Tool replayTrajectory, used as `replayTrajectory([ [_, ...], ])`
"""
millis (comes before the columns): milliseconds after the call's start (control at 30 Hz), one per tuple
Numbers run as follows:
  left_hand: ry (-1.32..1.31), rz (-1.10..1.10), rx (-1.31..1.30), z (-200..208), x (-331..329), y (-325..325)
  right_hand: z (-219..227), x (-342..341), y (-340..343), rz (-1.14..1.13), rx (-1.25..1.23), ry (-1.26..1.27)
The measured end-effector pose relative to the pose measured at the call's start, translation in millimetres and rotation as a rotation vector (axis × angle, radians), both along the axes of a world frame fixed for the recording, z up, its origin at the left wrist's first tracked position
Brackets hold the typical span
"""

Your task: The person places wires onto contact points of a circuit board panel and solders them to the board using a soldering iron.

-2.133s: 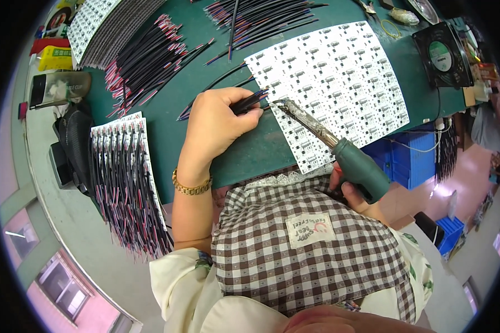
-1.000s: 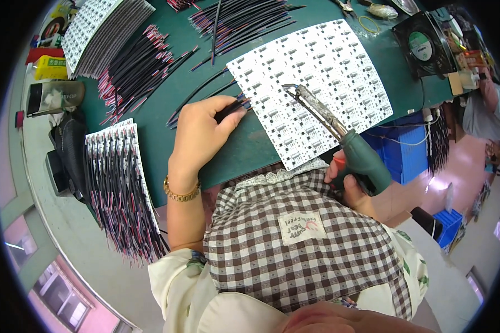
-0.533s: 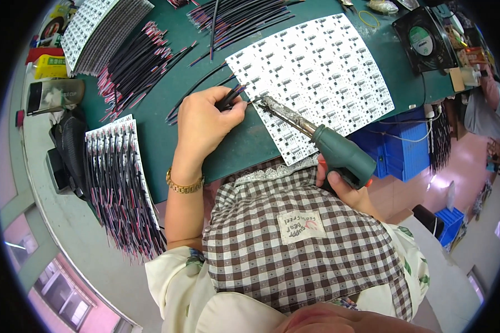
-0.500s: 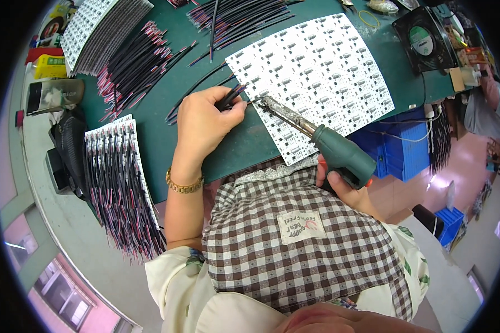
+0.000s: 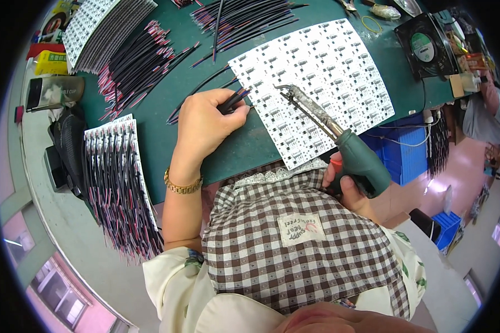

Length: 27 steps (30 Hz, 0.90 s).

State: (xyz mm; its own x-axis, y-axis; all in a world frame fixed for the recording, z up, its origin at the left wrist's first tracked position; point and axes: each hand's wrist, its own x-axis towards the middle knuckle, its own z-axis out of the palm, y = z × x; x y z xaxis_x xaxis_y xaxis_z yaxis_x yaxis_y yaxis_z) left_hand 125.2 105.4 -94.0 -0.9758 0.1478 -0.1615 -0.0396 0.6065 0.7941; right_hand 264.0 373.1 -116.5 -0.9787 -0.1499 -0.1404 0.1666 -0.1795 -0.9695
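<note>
Between the thumb and fingers of my left hand (image 5: pixel 208 125) is a small bunch of black cables (image 5: pixel 231 102), their coloured wire ends pointing at the left edge of a white circuit board panel (image 5: pixel 322 83). More cable trails out behind that hand to the left. My right hand (image 5: pixel 347 186) grips a dark green soldering gun (image 5: pixel 364 164) by its handle. The gun's metal barrel slants up and left over the panel, and its bent tip appears apart from the wires. Rows of small dark parts cover the panel.
Black cable bundles (image 5: pixel 136 69) lie at the back left, with more cables (image 5: pixel 244 22) at the back. A stack of panels (image 5: pixel 103 33) stands far left; a wired panel (image 5: pixel 114 177) hangs at the left edge. A black fan (image 5: pixel 423 47) and blue crate (image 5: pixel 403 152) are at right.
The soldering gun has drawn back to the right, its tip moving away from the wire ends. The panel has shifted very slightly. My left hand stays nearly in place with its cables.
</note>
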Motion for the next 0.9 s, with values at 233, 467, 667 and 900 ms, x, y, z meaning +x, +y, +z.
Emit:
replayTrajectory([
  [233, 0.002, -0.011, -0.004, -1.1, -0.3, -0.1, 2.0, -3.8, 5.2, 0.067, -0.022, 0.053],
  [467, -0.014, -0.006, 0.019, 0.8, -1.3, -0.7, 10.9, -8.5, -1.1, 0.134, 0.122, -0.090],
  [667, -0.018, -0.020, 0.001, 0.6, -1.4, -1.5, 7.4, -6.5, -3.6, 0.047, 0.133, -0.024],
  [900, -0.011, -0.031, 0.004, 1.3, -3.3, 0.8, 10.2, -5.0, 4.8, -0.169, 0.043, -0.022],
])
